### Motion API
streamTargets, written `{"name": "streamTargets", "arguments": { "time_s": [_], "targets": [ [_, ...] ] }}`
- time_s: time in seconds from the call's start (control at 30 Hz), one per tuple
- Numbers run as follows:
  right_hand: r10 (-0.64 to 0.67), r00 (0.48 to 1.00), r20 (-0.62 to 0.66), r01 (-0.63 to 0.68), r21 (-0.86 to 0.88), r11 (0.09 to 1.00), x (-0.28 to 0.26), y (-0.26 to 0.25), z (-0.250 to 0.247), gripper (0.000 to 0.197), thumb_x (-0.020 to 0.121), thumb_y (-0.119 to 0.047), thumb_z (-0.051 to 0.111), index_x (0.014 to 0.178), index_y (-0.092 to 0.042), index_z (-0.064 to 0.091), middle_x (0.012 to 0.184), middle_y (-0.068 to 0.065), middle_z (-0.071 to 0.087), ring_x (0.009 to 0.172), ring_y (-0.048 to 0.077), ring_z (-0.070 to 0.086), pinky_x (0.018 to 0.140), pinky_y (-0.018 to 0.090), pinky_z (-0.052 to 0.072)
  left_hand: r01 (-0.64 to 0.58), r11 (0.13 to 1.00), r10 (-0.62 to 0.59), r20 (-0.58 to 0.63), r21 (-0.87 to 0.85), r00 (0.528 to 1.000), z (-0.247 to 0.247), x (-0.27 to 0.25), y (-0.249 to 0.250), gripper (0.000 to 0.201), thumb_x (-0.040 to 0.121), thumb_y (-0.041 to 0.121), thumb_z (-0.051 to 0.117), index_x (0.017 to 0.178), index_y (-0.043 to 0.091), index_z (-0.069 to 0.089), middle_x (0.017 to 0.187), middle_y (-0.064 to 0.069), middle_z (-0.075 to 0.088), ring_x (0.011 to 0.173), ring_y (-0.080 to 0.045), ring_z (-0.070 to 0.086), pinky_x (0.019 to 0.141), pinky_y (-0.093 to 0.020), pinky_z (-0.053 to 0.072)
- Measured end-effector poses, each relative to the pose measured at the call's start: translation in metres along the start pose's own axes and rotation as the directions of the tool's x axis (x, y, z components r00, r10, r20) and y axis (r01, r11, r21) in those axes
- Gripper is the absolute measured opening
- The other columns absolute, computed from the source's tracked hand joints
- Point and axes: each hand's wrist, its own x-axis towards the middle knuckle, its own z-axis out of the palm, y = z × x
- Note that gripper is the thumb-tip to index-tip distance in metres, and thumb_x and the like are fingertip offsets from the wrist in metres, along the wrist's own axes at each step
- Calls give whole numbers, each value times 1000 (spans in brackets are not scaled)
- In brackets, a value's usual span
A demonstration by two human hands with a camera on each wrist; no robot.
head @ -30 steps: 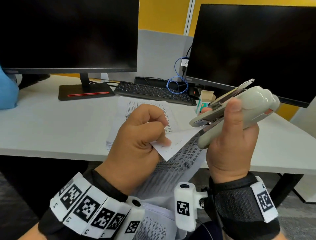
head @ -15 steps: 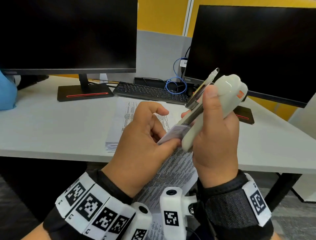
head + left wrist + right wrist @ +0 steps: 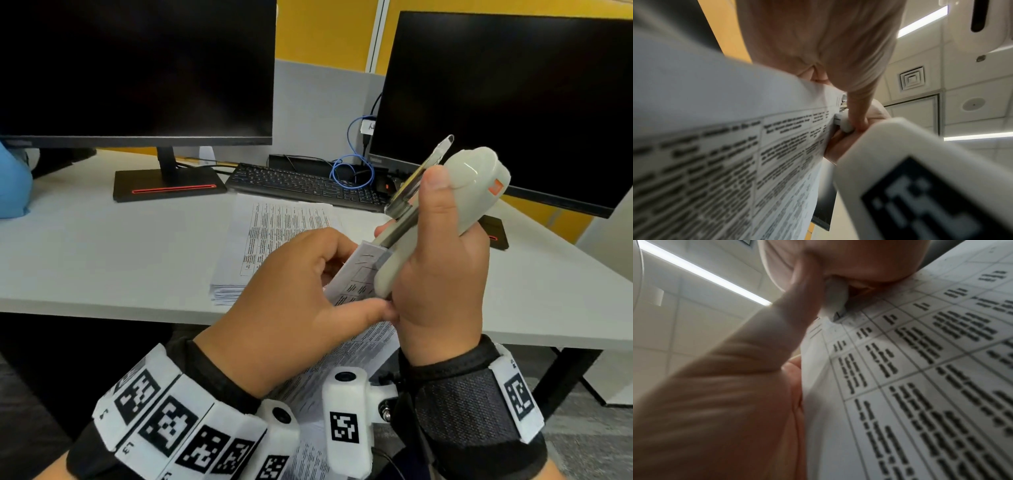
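**Stapler nose set on the corner of held sheets**

The right hand (image 3: 442, 291) grips a pale grey plastic stapler (image 3: 469, 185), thumb pressed along its side and fingers curled round the far side; the stapler stands steeply tilted, its rounded rear end with an orange mark uppermost and its nose pointing down; a thin metal strip stands lifted away from the body at the top. The left hand (image 3: 291, 308) pinches a sheaf of white printed sheets with ruled tables (image 3: 359, 274) near one corner, thumb on the near face and fingers curled behind; that corner sits against the nose of the stapler, and two short thin marks lie on the paper just beside it; whether the corner is clamped inside cannot be told. The left thumb tip touches the heel of the right hand. The sheaf is held in the air just in front of the near edge of the light grey worktop (image 3: 102, 257) and hangs down between the two wrists.

On the worktop, a stack of printed paper (image 3: 274, 233) lies at the near edge behind the hands; a black keyboard (image 3: 301, 185) lies beyond it; a coiled blue cable (image 3: 352, 168) sits behind the keyboard; a dark left monitor (image 3: 137, 68) and a dark right monitor (image 3: 507, 109) stand along the far edge.
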Motion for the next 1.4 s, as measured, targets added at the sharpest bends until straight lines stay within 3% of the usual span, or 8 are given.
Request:
{"name": "streamTargets", "arguments": {
  "time_s": [0.2, 0.33, 0.43, 0.6, 0.87, 1.13, 1.3, 1.4],
  "targets": [
    [6, 1000, 12, -6, 14, 1000, 2, 1, 0, 40, 74, -62, 57, 71, -23, 62, 64, 7, 59, 64, 25, 61, 61, 36, 50, -130, 971, 141, -44, 201, 989, 7, -4, -1, 32, 77, 49, 64, 82, 17, 60, 72, 9, 54, 71, -8, 52, 59, -20, 40],
    [-11, 1000, 11, 11, 11, 1000, 6, 2, 0, 31, 75, -60, 60, 64, -31, 65, 61, -3, 58, 63, 19, 61, 62, 36, 50, -24, 996, 24, 0, 81, 1000, 10, -2, -3, 29, 78, 49, 65, 97, 28, 60, 81, 9, 65, 76, -9, 60, 64, -32, 49],
    [23, 999, -48, -18, 96, 995, 10, 6, -7, 31, 73, -59, 63, 69, -29, 70, 70, -1, 64, 72, 21, 64, 70, 40, 52, 63, 994, -70, 76, 94, 995, 8, 1, -14, 32, 82, 31, 74, 110, 37, 58, 94, 16, 68, 84, 0, 64, 73, -34, 56],
    [-7, 989, -150, 20, 87, 996, 13, 9, -23, 34, 77, -58, 60, 77, -24, 64, 67, -6, 66, 71, 20, 66, 68, 35, 53, -111, 994, 110, -104, -1, 988, 5, -2, -29, 35, 69, -14, 70, 68, 20, 66, 83, 9, 63, 81, -4, 59, 69, -15, 44],
    [-165, 974, -159, 170, 19, 985, 6, 8, -28, 53, 74, -73, 62, 82, -21, 63, 69, 16, 64, 71, 35, 68, 67, 45, 57, -211, 973, 188, -205, -94, 961, 5, -3, -36, 38, 62, -16, 74, 67, 19, 60, 95, 9, 61, 89, -7, 60, 70, -15, 47],
    [-135, 984, -116, 136, 4, 991, 5, 4, -26, 32, 86, -52, 55, 74, -23, 60, 58, -7, 62, 58, 11, 64, 59, 24, 50, 19, 975, -51, -140, -220, 989, 3, -5, -24, 11, 84, 15, 68, 90, 24, 66, 84, 4, 72, 80, -15, 69, 73, -43, 58],
    [-10, 998, -67, 9, -10, 1000, 8, 1, -13, 45, 74, -64, 55, 81, -22, 67, 78, 3, 66, 84, 32, 66, 80, 47, 53, 128, 966, -151, -88, -226, 985, 4, -4, -15, 20, 87, 10, 69, 95, 28, 70, 90, 12, 75, 84, -8, 71, 78, -43, 60],
    [-17, 999, -51, 14, -48, 999, 6, -1, -8, 53, 75, -63, 54, 87, -13, 66, 77, 5, 65, 80, 28, 67, 73, 40, 55, 139, 961, -160, -72, -238, 984, 6, -5, -14, 16, 86, 15, 69, 94, 29, 70, 88, 10, 75, 82, -12, 72, 75, -47, 60]
  ]
}}
